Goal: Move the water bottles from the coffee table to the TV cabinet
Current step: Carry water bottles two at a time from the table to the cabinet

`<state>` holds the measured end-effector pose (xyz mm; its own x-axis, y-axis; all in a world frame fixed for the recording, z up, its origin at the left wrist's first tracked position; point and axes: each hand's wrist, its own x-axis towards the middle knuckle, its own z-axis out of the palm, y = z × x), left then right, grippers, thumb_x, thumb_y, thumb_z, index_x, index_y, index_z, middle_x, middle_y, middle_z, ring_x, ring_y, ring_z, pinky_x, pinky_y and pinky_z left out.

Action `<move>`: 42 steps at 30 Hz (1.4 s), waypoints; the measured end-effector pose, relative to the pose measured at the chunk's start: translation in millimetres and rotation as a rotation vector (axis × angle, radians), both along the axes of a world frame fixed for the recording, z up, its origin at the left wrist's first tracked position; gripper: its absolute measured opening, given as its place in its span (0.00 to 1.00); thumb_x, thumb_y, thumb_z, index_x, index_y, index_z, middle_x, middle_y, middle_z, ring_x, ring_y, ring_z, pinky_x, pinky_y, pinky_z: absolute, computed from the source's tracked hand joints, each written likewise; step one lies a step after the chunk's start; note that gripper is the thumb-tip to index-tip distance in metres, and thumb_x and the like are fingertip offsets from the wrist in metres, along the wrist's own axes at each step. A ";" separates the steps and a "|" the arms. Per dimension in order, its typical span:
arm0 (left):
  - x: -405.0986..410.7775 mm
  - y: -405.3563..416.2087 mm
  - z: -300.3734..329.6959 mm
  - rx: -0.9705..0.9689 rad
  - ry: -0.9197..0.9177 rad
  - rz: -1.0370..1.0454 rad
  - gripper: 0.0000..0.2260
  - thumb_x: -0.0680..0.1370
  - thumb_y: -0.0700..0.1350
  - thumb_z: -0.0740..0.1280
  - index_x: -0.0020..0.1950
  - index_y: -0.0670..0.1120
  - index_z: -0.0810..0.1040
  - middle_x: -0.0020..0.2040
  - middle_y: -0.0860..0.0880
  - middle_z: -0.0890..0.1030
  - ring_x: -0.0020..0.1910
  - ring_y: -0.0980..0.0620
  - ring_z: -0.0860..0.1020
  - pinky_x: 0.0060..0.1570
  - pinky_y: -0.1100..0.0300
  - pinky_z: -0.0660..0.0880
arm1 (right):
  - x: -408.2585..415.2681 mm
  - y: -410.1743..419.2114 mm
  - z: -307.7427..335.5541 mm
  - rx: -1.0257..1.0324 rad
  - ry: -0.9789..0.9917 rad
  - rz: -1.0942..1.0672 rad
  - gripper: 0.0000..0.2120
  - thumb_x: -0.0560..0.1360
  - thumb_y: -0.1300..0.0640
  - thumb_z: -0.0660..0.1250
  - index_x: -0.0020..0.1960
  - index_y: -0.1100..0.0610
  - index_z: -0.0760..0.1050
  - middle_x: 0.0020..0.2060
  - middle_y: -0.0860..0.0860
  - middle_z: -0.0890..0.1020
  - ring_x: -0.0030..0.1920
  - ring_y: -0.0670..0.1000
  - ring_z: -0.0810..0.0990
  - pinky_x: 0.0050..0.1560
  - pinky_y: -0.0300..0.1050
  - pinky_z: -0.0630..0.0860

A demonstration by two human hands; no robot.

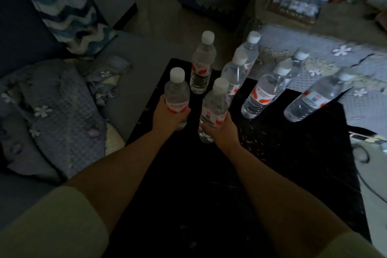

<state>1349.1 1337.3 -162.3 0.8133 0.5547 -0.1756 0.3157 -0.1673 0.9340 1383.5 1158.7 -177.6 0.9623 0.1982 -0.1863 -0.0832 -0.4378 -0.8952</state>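
Several clear water bottles with white caps and red-and-white labels stand on a black coffee table. My left hand grips the lower half of one water bottle at the table's left side. My right hand grips a second water bottle just to the right of it. Both held bottles are upright. Behind them stand a bottle and two more close together. Further right are other bottles.
A dark sofa with a zigzag cushion and a quilted floral blanket lies to the left. A floral cloth covers a surface behind the table. White cables and a device sit at the right edge.
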 end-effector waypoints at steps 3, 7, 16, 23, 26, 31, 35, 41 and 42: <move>-16.7 -11.9 12.0 0.009 0.052 0.014 0.32 0.69 0.46 0.77 0.69 0.45 0.67 0.67 0.45 0.74 0.64 0.46 0.73 0.56 0.60 0.67 | -11.2 -17.0 6.6 -0.080 0.019 -0.002 0.28 0.66 0.50 0.78 0.60 0.51 0.68 0.48 0.42 0.77 0.47 0.43 0.76 0.43 0.32 0.69; -50.4 -34.1 25.2 -0.009 0.069 -0.017 0.30 0.70 0.42 0.76 0.68 0.42 0.67 0.66 0.42 0.74 0.64 0.43 0.73 0.56 0.60 0.68 | -32.9 -45.9 15.3 -0.104 0.003 -0.032 0.26 0.66 0.50 0.78 0.57 0.50 0.68 0.46 0.43 0.78 0.47 0.46 0.79 0.44 0.38 0.75; -103.8 -86.7 50.9 0.021 0.089 -0.221 0.30 0.70 0.40 0.75 0.69 0.41 0.66 0.66 0.41 0.74 0.64 0.42 0.73 0.60 0.55 0.69 | -92.4 -112.1 46.1 -0.084 -0.021 -0.150 0.30 0.66 0.52 0.78 0.63 0.53 0.69 0.51 0.47 0.80 0.47 0.46 0.80 0.45 0.40 0.77; -151.3 -159.1 47.7 0.120 -0.010 -0.308 0.31 0.66 0.44 0.78 0.66 0.45 0.69 0.58 0.49 0.77 0.53 0.53 0.75 0.50 0.60 0.69 | -168.6 -191.2 62.2 -0.092 -0.058 -0.234 0.28 0.66 0.52 0.78 0.61 0.52 0.69 0.49 0.45 0.80 0.49 0.47 0.80 0.44 0.36 0.74; -177.6 -195.3 47.0 0.159 -0.022 -0.366 0.30 0.64 0.45 0.79 0.63 0.47 0.71 0.49 0.56 0.75 0.46 0.57 0.74 0.45 0.63 0.69 | -205.4 -231.0 67.6 -0.103 -0.062 -0.274 0.29 0.66 0.53 0.78 0.62 0.53 0.69 0.51 0.46 0.80 0.51 0.48 0.80 0.48 0.40 0.74; -212.6 -259.1 53.6 0.179 -0.049 -0.530 0.27 0.63 0.47 0.79 0.58 0.50 0.71 0.50 0.53 0.79 0.48 0.54 0.78 0.46 0.61 0.73 | -258.6 -294.4 86.0 -0.170 -0.075 -0.374 0.31 0.66 0.51 0.78 0.64 0.54 0.69 0.55 0.51 0.81 0.54 0.52 0.80 0.55 0.47 0.76; -223.2 -309.2 68.5 0.192 -0.080 -0.681 0.28 0.64 0.48 0.79 0.59 0.50 0.71 0.50 0.54 0.79 0.48 0.55 0.78 0.45 0.63 0.72 | -292.4 -339.6 99.2 -0.157 -0.076 -0.498 0.32 0.65 0.53 0.78 0.65 0.56 0.69 0.55 0.53 0.81 0.55 0.55 0.80 0.58 0.52 0.77; -218.5 -373.9 84.3 0.230 -0.124 -0.941 0.27 0.64 0.47 0.79 0.59 0.48 0.71 0.49 0.54 0.78 0.47 0.55 0.77 0.44 0.64 0.71 | -334.9 -386.6 108.8 -0.177 -0.060 -0.766 0.32 0.65 0.53 0.79 0.65 0.56 0.69 0.57 0.54 0.81 0.56 0.55 0.79 0.52 0.44 0.73; -217.0 -384.7 85.3 0.238 -0.129 -0.993 0.27 0.64 0.47 0.79 0.59 0.48 0.71 0.50 0.53 0.79 0.47 0.55 0.77 0.45 0.63 0.71 | -343.6 -393.2 109.7 -0.176 -0.051 -0.823 0.33 0.65 0.53 0.79 0.65 0.55 0.69 0.57 0.53 0.80 0.56 0.54 0.79 0.52 0.44 0.73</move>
